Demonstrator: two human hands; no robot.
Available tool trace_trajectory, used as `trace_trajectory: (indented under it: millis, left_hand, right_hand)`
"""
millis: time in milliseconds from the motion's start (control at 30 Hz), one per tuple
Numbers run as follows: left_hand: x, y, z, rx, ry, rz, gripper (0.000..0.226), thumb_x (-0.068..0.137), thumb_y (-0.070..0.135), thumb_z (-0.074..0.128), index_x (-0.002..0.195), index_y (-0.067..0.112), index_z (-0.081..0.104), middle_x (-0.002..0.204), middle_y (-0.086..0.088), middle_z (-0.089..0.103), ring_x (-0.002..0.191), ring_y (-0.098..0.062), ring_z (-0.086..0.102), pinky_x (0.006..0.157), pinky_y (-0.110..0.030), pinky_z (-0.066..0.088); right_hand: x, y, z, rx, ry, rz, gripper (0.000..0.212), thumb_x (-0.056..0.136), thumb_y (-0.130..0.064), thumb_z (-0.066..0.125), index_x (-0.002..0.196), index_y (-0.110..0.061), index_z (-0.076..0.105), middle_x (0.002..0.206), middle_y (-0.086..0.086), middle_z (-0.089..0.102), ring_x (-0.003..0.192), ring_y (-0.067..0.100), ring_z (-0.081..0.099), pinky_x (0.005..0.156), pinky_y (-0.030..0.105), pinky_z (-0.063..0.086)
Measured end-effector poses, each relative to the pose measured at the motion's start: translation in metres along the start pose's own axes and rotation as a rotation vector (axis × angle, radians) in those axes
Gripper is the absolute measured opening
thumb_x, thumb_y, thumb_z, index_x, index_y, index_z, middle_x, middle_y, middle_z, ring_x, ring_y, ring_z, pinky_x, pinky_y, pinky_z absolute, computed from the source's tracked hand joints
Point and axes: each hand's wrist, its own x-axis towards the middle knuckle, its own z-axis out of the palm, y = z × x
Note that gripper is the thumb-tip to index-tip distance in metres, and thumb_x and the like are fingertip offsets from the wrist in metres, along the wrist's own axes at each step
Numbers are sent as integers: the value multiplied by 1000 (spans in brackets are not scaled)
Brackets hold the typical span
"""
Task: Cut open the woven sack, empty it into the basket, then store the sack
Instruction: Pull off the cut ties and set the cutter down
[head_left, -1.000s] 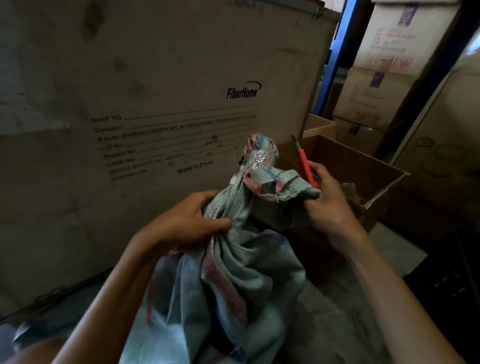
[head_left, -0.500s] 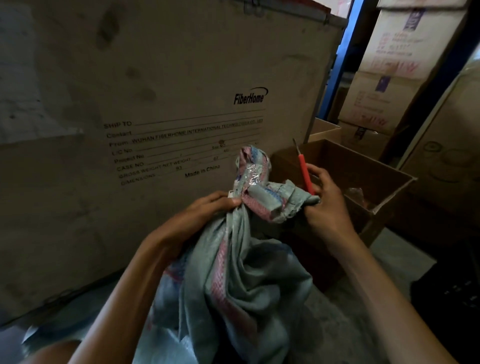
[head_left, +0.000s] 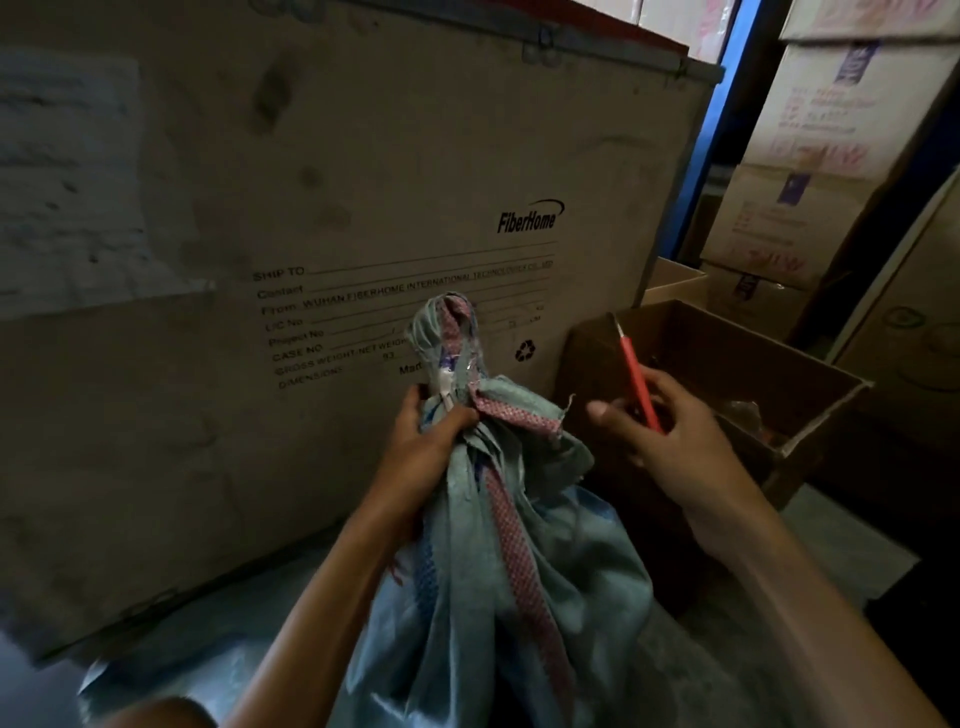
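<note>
A pale green woven sack (head_left: 519, 597) with red and blue stripes stands in front of me, its tied neck (head_left: 449, 348) sticking upright and wrapped in clear tape. My left hand (head_left: 426, 441) grips the sack just below the tied neck. My right hand (head_left: 670, 431) is apart from the sack, to its right, holding a thin red cutter (head_left: 638, 379) with its tip pointing up. No basket is in view.
A big wooden crate (head_left: 337, 208) printed "FiberHome" fills the space behind the sack. An open cardboard box (head_left: 737, 364) sits on the floor to the right. Stacked cartons (head_left: 810, 156) and a blue rack post (head_left: 711, 135) stand at the back right.
My left hand slid up to the sack's neck and pulled it upright. My right hand let go of the sack's folded top and moved away to the right, still holding the cutter.
</note>
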Motion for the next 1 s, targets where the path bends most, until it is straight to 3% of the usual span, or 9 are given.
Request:
trace_trajectory:
  millis: [100, 200, 300, 400, 467, 600, 767, 1000]
  left_hand:
    - [0, -1, 6, 44, 6, 38, 42, 97, 30, 62, 137, 24, 50, 119, -3, 68, 99, -18, 68, 83, -35, 56]
    - [-2, -2, 13, 46, -9, 93, 40, 94, 40, 61, 132, 28, 54, 117, -5, 70, 99, -21, 71, 87, -40, 58]
    - [-3, -3, 18, 15, -32, 119, 49, 83, 54, 58, 126, 30, 59, 116, -7, 73, 103, -28, 72, 96, -55, 56]
    - [-5, -1, 21, -18, -41, 123, 62, 83, 61, 51, 120, 12, 64, 112, -18, 74, 103, -37, 71, 97, -61, 53]
    - [-3, -1, 24, -32, -23, 115, 73, 79, 71, 48, 118, 12, 68, 111, -17, 75, 104, -35, 72, 99, -59, 53]
    - [-3, -2, 31, -7, 51, 150, 55, 87, 70, 48, 117, 30, 69, 108, -1, 78, 103, -22, 74, 99, -54, 55]
    - [-6, -5, 42, 31, 112, 233, 71, 82, 83, 45, 135, 38, 57, 128, 5, 71, 118, -18, 67, 104, -52, 51]
    - [-9, -9, 51, 57, 108, 264, 87, 76, 92, 42, 145, 40, 45, 144, 3, 61, 130, -19, 60, 109, -52, 47]
  right_hand:
    - [-14, -12, 6, -89, 39, -169, 24, 98, -31, 53, 120, -40, 52, 98, -15, 61, 80, -5, 61, 66, 20, 46]
    - [-27, -17, 19, -148, -44, -243, 30, 100, -30, 48, 128, -40, 50, 90, -3, 65, 71, 16, 65, 53, 29, 54]
    - [-35, -15, 28, -243, -91, -327, 43, 101, -23, 48, 137, -44, 40, 87, -3, 63, 68, 10, 67, 51, 23, 56]
    - [-36, -16, 27, -311, -55, -377, 43, 102, -22, 48, 139, -42, 41, 86, -6, 64, 75, 12, 67, 59, 33, 59]
    - [-36, -15, 23, -375, -3, -405, 41, 102, -25, 46, 140, -40, 41, 84, -6, 63, 73, 11, 67, 57, 34, 59]
    - [-40, -21, 14, -585, 115, -501, 40, 101, -31, 42, 140, -39, 41, 73, -12, 60, 62, -1, 64, 45, 20, 53]
    - [-45, -24, 16, -564, 119, -517, 39, 101, -30, 42, 139, -40, 42, 72, -14, 58, 64, -4, 63, 43, 15, 48]
    - [-40, -16, 18, -541, 91, -481, 39, 101, -29, 40, 139, -40, 40, 74, -13, 61, 67, -5, 64, 48, 16, 52]
